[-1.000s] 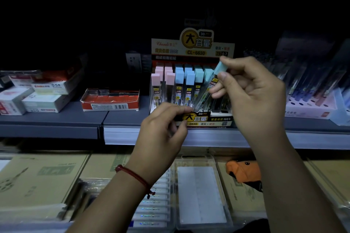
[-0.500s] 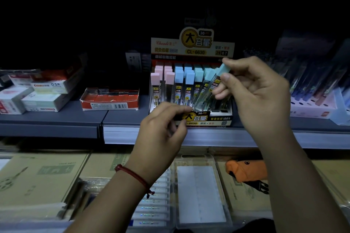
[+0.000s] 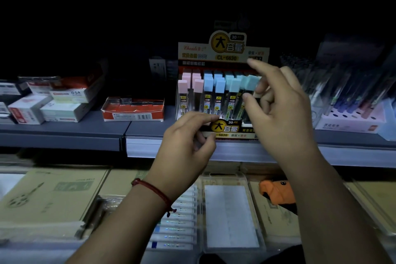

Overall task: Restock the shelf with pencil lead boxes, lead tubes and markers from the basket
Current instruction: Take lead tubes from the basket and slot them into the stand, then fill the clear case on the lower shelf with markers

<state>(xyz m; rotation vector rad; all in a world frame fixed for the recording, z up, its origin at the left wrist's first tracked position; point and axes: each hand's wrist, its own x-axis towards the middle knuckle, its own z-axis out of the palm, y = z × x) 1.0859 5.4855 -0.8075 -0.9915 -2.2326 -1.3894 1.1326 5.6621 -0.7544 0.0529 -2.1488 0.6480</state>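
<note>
A yellow and black display box of lead tubes [image 3: 227,129] stands on the grey shelf [image 3: 64,133], holding rows of tubes with pink, blue and teal caps. My left hand [image 3: 186,141] pinches the box's front left edge. My right hand [image 3: 280,109] is at the box's right end. Its thumb and middle finger pinch a teal-capped lead tube [image 3: 249,82] that stands upright in the front row. The index finger points up, off the tube. The basket is out of view.
An open red box [image 3: 132,111] and stacked white lead boxes [image 3: 64,111] sit left of the display. A pink rack of pens [image 3: 353,122] stands to the right. Below the shelf lie notebooks [image 3: 49,195], a clear case [image 3: 231,214] and an orange tool [image 3: 276,191].
The tilted teal-capped tube has swung upright into the row. My right index finger has lifted off its cap. My left hand has stayed on the box front.
</note>
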